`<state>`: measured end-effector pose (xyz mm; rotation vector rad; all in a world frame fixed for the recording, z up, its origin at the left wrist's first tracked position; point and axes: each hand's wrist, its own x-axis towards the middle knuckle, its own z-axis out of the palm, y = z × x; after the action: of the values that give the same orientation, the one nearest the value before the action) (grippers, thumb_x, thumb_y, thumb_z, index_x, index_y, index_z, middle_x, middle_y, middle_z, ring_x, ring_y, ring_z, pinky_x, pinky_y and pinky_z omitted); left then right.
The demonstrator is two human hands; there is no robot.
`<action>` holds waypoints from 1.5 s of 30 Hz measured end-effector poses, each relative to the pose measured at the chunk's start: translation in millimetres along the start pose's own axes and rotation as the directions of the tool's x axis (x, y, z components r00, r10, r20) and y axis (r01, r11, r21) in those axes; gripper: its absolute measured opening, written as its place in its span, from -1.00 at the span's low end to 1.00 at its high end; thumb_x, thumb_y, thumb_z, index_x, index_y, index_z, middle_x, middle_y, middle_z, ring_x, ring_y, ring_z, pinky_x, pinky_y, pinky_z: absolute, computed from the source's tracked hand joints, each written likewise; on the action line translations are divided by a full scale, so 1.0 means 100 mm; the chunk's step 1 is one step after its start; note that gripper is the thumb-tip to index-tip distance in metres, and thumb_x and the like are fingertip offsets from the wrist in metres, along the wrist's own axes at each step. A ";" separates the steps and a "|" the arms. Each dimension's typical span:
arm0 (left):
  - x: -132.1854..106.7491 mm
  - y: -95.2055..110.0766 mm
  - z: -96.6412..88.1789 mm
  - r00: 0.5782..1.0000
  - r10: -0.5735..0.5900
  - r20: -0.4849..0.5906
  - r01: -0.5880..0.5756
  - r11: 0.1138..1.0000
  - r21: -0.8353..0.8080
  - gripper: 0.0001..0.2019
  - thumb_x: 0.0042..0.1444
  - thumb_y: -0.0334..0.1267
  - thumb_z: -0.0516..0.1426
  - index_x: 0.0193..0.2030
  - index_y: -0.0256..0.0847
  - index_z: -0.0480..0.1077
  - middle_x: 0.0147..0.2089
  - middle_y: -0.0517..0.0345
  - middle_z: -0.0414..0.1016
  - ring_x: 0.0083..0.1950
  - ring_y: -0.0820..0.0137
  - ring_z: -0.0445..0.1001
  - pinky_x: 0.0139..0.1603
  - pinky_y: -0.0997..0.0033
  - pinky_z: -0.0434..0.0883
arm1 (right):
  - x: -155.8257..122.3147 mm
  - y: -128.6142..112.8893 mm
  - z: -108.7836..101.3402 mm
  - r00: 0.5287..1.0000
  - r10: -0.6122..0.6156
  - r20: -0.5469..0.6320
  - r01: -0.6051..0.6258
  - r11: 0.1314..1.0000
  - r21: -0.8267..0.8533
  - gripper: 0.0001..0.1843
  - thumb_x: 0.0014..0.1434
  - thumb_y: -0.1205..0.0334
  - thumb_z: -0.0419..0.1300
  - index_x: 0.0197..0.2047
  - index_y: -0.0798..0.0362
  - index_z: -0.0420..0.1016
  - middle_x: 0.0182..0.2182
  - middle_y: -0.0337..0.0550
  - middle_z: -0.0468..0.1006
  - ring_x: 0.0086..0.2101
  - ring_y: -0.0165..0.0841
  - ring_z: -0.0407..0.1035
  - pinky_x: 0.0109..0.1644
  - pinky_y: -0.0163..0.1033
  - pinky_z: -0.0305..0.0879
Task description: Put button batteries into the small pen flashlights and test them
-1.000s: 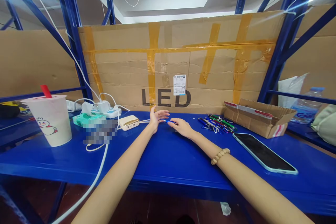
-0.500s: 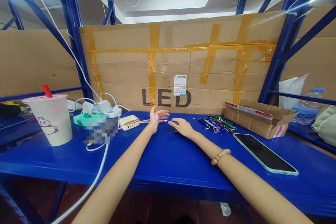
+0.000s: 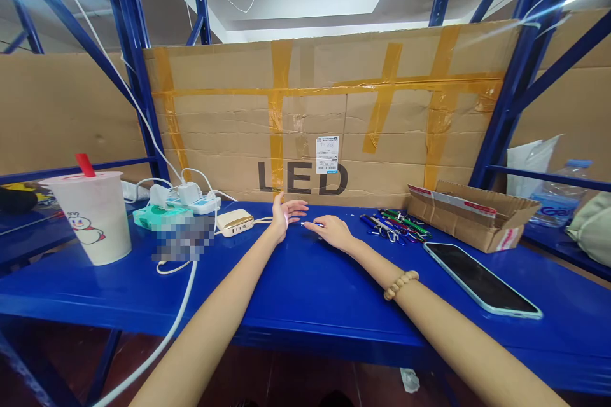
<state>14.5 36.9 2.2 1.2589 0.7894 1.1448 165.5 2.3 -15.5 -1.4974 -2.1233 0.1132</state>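
Observation:
My left hand (image 3: 285, 215) is raised above the blue tabletop (image 3: 305, 292), palm turned inward and fingers stretched apart, with nothing in it. Facing it, my right hand (image 3: 335, 233) pinches a slim blue pen-like thing (image 3: 319, 224); its pale tip points toward the left palm, and most of it is hidden by the fingers. To the right of this hand lies a pile of metallic blue, green and dark slim pieces with carabiner clips (image 3: 395, 226).
An open cardboard box (image 3: 463, 216) and a phone (image 3: 482, 280) are at right. On the left stand a drink cup (image 3: 95, 222), a power bank (image 3: 235, 222) and a power strip (image 3: 203, 205) with cables. A large cardboard sheet (image 3: 229, 133) closes off the back.
The blue thing in my right hand now shows less of its length and sits slightly lower at its tip. My left hand stays open in nearly the same place.

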 end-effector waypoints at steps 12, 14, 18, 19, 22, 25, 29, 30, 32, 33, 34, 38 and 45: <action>-0.01 -0.01 0.01 1.000 -0.015 -0.013 0.015 1.000 -0.011 -0.34 0.00 0.12 -0.32 -0.37 -0.31 0.45 -0.26 -0.09 0.51 -0.15 0.16 0.41 -0.21 0.31 0.24 | 0.01 0.04 0.04 0.997 -0.066 0.043 0.063 0.996 0.065 -0.52 0.18 -0.14 -0.18 -0.44 0.02 0.35 -0.51 -0.28 0.42 -0.44 -0.41 0.26 -0.43 -0.35 -0.02; -0.01 -0.01 0.01 1.000 -0.013 -0.008 0.013 1.000 -0.015 -0.34 0.00 0.11 -0.32 -0.37 -0.31 0.45 -0.27 -0.08 0.51 -0.18 0.18 0.42 -0.23 0.32 0.24 | 0.03 0.07 0.06 0.993 -0.105 0.061 0.102 0.994 0.049 -0.52 0.20 -0.11 -0.19 -0.43 0.02 0.35 -0.49 -0.26 0.42 -0.43 -0.41 0.26 -0.42 -0.35 -0.01; -0.01 -0.01 0.01 1.000 -0.007 0.004 0.007 1.000 -0.021 -0.33 0.01 0.12 -0.33 -0.37 -0.31 0.45 -0.29 -0.08 0.51 -0.23 0.21 0.42 -0.25 0.33 0.24 | 0.04 0.09 0.06 0.990 -0.123 0.067 0.124 0.992 -0.011 -0.52 0.20 -0.12 -0.19 -0.40 0.00 0.39 -0.47 -0.22 0.44 -0.36 -0.36 0.29 -0.39 -0.34 -0.01; -0.01 -0.01 0.01 1.000 -0.007 0.004 0.007 1.000 -0.022 -0.33 0.01 0.12 -0.32 -0.38 -0.31 0.45 -0.29 -0.08 0.51 -0.23 0.21 0.42 -0.25 0.33 0.24 | 0.04 0.08 0.06 0.992 -0.110 0.063 0.111 0.994 -0.017 -0.52 0.19 -0.13 -0.18 -0.38 -0.01 0.40 -0.47 -0.22 0.45 -0.34 -0.35 0.29 -0.38 -0.34 -0.01; -0.01 -0.01 0.00 1.000 -0.007 0.007 0.007 1.000 -0.021 -0.33 0.01 0.12 -0.32 -0.36 -0.32 0.46 -0.28 -0.07 0.52 -0.21 0.20 0.42 -0.24 0.33 0.25 | 0.02 0.06 0.04 0.995 -0.077 0.070 0.078 0.997 -0.014 -0.53 0.19 -0.14 -0.17 -0.34 -0.02 0.40 -0.47 -0.24 0.45 -0.35 -0.36 0.29 -0.40 -0.35 -0.02; -0.01 -0.02 0.00 1.000 -0.009 0.014 0.009 1.000 -0.016 -0.32 0.01 0.13 -0.32 -0.33 -0.33 0.46 -0.26 -0.08 0.52 -0.20 0.20 0.42 -0.24 0.33 0.25 | 0.01 0.04 0.03 0.993 -0.088 0.075 0.089 0.996 -0.020 -0.51 0.18 -0.16 -0.17 -0.36 -0.01 0.40 -0.48 -0.26 0.44 -0.40 -0.40 0.28 -0.43 -0.36 -0.04; 0.00 -0.02 0.01 1.000 -0.012 0.013 0.012 1.000 -0.009 -0.32 0.01 0.13 -0.32 -0.37 -0.32 0.46 -0.27 -0.07 0.52 -0.24 0.23 0.42 -0.26 0.35 0.24 | 0.00 0.03 0.02 0.994 -0.090 0.066 0.092 0.995 -0.036 -0.49 0.15 -0.19 -0.16 -0.40 -0.01 0.41 -0.49 -0.28 0.44 -0.42 -0.41 0.26 -0.45 -0.37 -0.08; 0.00 -0.02 0.01 1.000 -0.014 0.012 0.014 1.000 -0.008 -0.32 0.01 0.13 -0.32 -0.38 -0.32 0.46 -0.28 -0.06 0.52 -0.26 0.24 0.42 -0.27 0.35 0.24 | 0.00 0.02 0.02 0.994 -0.085 0.064 0.087 0.995 -0.038 -0.49 0.15 -0.20 -0.16 -0.41 0.00 0.40 -0.49 -0.28 0.44 -0.43 -0.41 0.26 -0.46 -0.37 -0.08; 0.01 -0.02 0.01 1.000 -0.017 0.011 0.017 1.000 -0.008 -0.33 0.01 0.12 -0.32 -0.39 -0.31 0.46 -0.30 -0.05 0.52 -0.28 0.26 0.41 -0.28 0.36 0.24 | -0.01 0.01 0.01 0.996 -0.073 0.060 0.076 0.996 -0.045 -0.47 0.14 -0.22 -0.15 -0.45 0.01 0.39 -0.51 -0.28 0.43 -0.44 -0.42 0.26 -0.47 -0.37 -0.09; 0.00 -0.02 0.01 1.000 -0.018 0.012 0.018 1.000 -0.007 -0.33 0.01 0.12 -0.32 -0.39 -0.31 0.46 -0.30 -0.05 0.52 -0.29 0.27 0.41 -0.28 0.36 0.24 | -0.01 0.01 0.01 0.996 -0.067 0.057 0.070 0.996 -0.051 -0.46 0.13 -0.23 -0.15 -0.48 0.01 0.39 -0.53 -0.28 0.43 -0.45 -0.42 0.26 -0.47 -0.37 -0.09; 0.00 -0.02 0.01 1.000 -0.019 0.010 0.019 1.000 -0.005 -0.34 0.02 0.12 -0.32 -0.39 -0.30 0.46 -0.30 -0.05 0.52 -0.29 0.27 0.41 -0.27 0.36 0.24 | -0.02 0.01 0.01 0.997 -0.060 0.053 0.063 0.996 -0.058 -0.45 0.11 -0.24 -0.14 -0.50 0.02 0.38 -0.54 -0.28 0.43 -0.45 -0.42 0.27 -0.48 -0.37 -0.10; 0.00 -0.02 0.02 1.000 -0.019 0.004 0.019 1.000 0.019 -0.33 0.02 0.12 -0.33 -0.39 -0.30 0.46 -0.29 -0.05 0.52 -0.25 0.24 0.42 -0.24 0.34 0.24 | -0.02 0.00 0.01 0.998 -0.047 0.039 0.050 0.995 -0.090 -0.42 0.08 -0.28 -0.13 -0.55 0.03 0.37 -0.53 -0.25 0.46 -0.44 -0.40 0.29 -0.48 -0.36 -0.10; 0.01 -0.03 0.03 0.999 -0.029 0.035 0.027 0.997 0.067 -0.34 0.01 0.12 -0.32 -0.39 -0.30 0.46 -0.26 -0.05 0.52 -0.21 0.22 0.42 -0.25 0.33 0.24 | -0.02 0.01 0.01 0.999 -0.038 0.028 0.041 0.990 -0.135 -0.41 0.09 -0.29 -0.15 -0.49 -0.01 0.45 -0.48 -0.21 0.50 -0.36 -0.35 0.32 -0.43 -0.35 -0.05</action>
<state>17.8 37.2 -0.1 1.3163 0.8219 1.0786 166.5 0.9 -17.9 -1.5368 -2.2187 -0.0273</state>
